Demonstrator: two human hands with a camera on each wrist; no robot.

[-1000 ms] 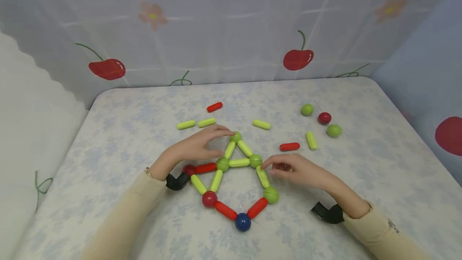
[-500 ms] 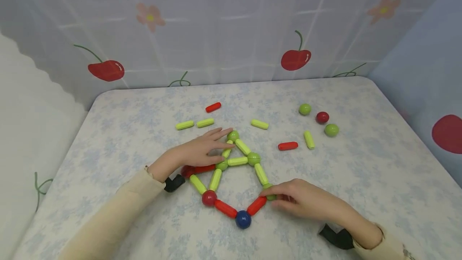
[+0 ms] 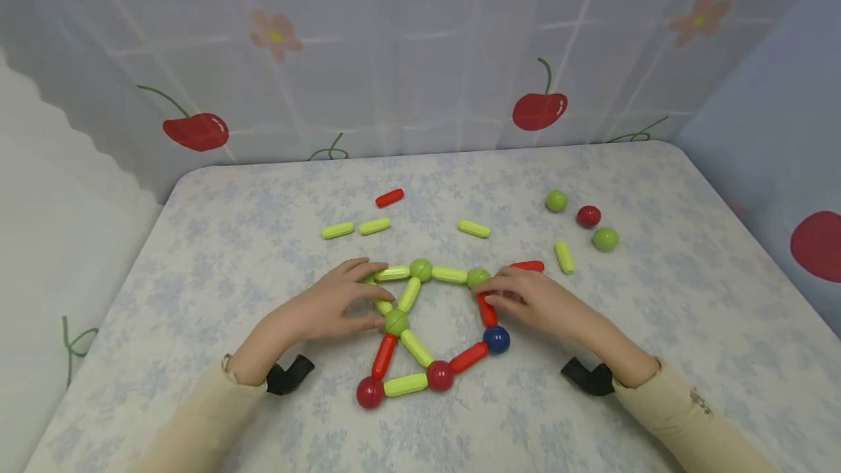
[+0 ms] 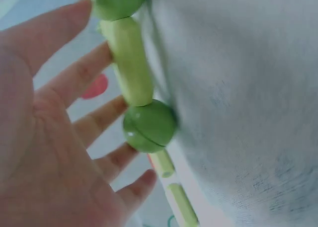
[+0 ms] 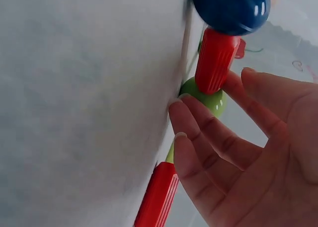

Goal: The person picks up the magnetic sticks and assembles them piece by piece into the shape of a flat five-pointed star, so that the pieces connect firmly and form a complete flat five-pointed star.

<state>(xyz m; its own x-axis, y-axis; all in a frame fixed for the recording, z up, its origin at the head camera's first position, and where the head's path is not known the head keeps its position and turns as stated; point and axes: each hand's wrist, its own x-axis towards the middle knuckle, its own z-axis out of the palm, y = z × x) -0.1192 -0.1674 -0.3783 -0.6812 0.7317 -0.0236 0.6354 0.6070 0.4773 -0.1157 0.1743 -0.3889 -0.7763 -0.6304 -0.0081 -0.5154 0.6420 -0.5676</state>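
A frame of magnetic rods and balls lies flat on the table. It has several green balls [image 3: 421, 269], two red balls [image 3: 440, 376] and a blue ball [image 3: 496, 339], joined by yellow-green rods [image 3: 417, 349] and red rods [image 3: 469, 358]. My left hand [image 3: 331, 301] has its fingers spread against the frame's left side. In the left wrist view, its fingertips touch a yellow-green rod [image 4: 130, 60] and the green ball [image 4: 149, 125] at that corner. My right hand [image 3: 542, 298] rests its extended, slightly bent fingers against the upper-right green ball [image 5: 203, 95], beside a red rod [image 5: 217, 60].
Behind the frame lie loose yellow-green rods [image 3: 338, 231] and a red rod [image 3: 390, 198]. At the right are two loose green balls [image 3: 556, 201], a red ball [image 3: 588, 216], a yellow-green rod [image 3: 563, 257] and a partly hidden red rod [image 3: 528, 266]. A patterned curtain [image 3: 394, 57] hangs behind the table.
The frame has turned counterclockwise: its blue ball has swung right and away from me, its top corner left. My left hand has come left and nearer; my right hand has moved down, then back up.
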